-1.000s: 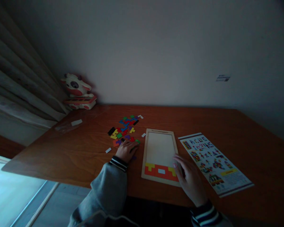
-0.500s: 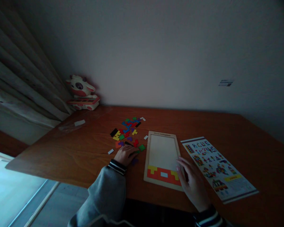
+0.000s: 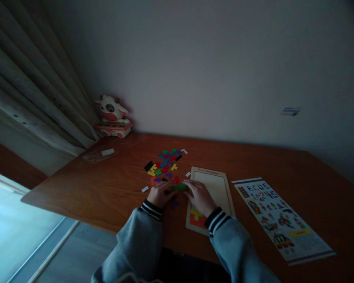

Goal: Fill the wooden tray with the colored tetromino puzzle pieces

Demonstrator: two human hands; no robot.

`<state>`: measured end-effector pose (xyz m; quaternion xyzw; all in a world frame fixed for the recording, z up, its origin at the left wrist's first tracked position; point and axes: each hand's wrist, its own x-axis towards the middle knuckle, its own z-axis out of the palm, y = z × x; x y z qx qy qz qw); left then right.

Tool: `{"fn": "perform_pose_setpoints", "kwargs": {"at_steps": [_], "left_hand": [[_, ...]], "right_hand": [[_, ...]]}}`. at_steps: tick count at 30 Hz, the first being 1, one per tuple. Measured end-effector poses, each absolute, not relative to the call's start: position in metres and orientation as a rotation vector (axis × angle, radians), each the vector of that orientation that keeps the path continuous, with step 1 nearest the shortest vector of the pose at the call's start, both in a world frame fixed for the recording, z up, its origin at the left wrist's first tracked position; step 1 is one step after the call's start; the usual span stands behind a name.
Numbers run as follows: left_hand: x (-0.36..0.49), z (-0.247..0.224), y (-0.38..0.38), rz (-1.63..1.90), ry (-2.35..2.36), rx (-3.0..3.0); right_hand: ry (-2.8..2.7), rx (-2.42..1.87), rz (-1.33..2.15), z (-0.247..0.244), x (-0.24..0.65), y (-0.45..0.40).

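Note:
My left hand is closed at the left of the wooden puzzle tray, its fingertips on a green puzzle piece. From the right, my right hand reaches across the tray and pinches a second green puzzle piece. The two green pieces are side by side, close to touching. My right hand and sleeve cover part of the wooden tray; yellow and red pieces lie in its near end. A purple piece lies just below my left hand.
Behind my left hand spreads a pile of colourful puzzle pieces. A white piece lies left of it. To the tray's right is a printed pattern sheet. A toy cow stands at the back left, near some clear plastic.
My right hand has moved left from the tray's right edge to a green piece and closed on it. My left hand stays near the other green piece. The view has shifted slightly.

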<state>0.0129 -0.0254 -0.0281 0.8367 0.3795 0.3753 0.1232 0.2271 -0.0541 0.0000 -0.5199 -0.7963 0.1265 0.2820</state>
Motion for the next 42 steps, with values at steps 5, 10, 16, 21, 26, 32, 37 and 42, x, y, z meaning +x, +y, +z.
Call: {"fn": "perform_pose_setpoints", "kwargs": {"at_steps": [5,10,16,21,26,32,37,42], "left_hand": [[0.024,-0.029,-0.039,1.157,0.763,2.438],[0.038,-0.029,-0.047,1.077,0.688,2.468],[0.062,-0.036,-0.05,0.994,0.539,2.534],[0.077,-0.047,-0.047,0.959,0.53,2.649],[0.077,-0.043,-0.051,0.908,0.49,2.721],[0.076,-0.035,-0.062,0.909,0.488,2.747],[0.076,-0.032,-0.078,0.832,0.682,2.778],[0.075,-0.031,-0.1,0.756,0.83,2.724]], "right_hand": [[-2.103,-1.401,0.401,-0.012,0.23,-0.035],[-2.077,-1.408,0.486,-0.012,0.233,-0.029],[-2.099,-1.435,0.594,-0.007,0.227,-0.027],[-2.109,-1.439,0.578,0.0,0.233,-0.028],[-2.101,-1.459,0.574,0.004,0.24,-0.029],[-2.118,-1.502,0.56,0.006,0.236,-0.03],[-2.156,-1.522,0.552,0.004,0.227,-0.028],[-2.221,-1.523,0.567,0.002,0.215,-0.023]]}}
